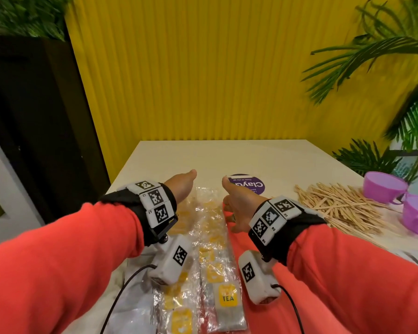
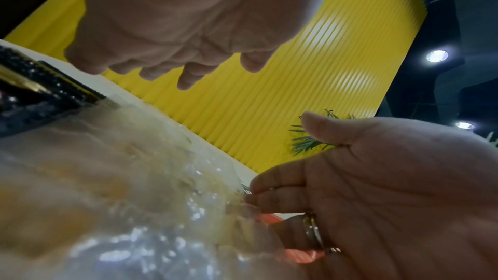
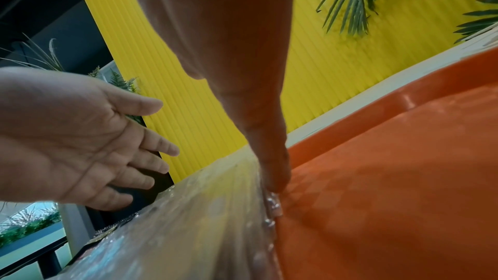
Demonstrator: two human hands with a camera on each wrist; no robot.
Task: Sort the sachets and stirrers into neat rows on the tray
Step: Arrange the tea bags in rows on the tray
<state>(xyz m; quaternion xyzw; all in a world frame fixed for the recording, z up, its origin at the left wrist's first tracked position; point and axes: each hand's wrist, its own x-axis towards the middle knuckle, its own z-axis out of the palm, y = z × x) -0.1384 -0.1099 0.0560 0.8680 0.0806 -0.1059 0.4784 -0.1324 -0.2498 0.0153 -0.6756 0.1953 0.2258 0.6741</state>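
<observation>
Two long rows of clear-wrapped tea sachets [image 1: 210, 237] with yellow labels lie on the orange tray [image 1: 234, 243], running away from me. My left hand [image 1: 182, 186] hovers over the left row with relaxed fingers, palm facing right, holding nothing. From below, the left hand [image 2: 172, 35] hangs clear of the sachets [image 2: 134, 188]. My right hand [image 1: 237, 203] stands on edge along the right row. Its straight fingers [image 3: 272, 167] press against the right side of the sachets [image 3: 202, 210] where they meet the tray [image 3: 390, 178]. A loose heap of wooden stirrers [image 1: 336, 208] lies on the table to the right.
Two purple cups [image 1: 384, 186] stand beyond the stirrers at the right edge. A round purple sticker [image 1: 249, 184] sits on the white table [image 1: 227, 155] behind the hands. A dark, gold-trimmed object [image 2: 40, 93] lies left of the sachets. A yellow ribbed wall and plants close the back.
</observation>
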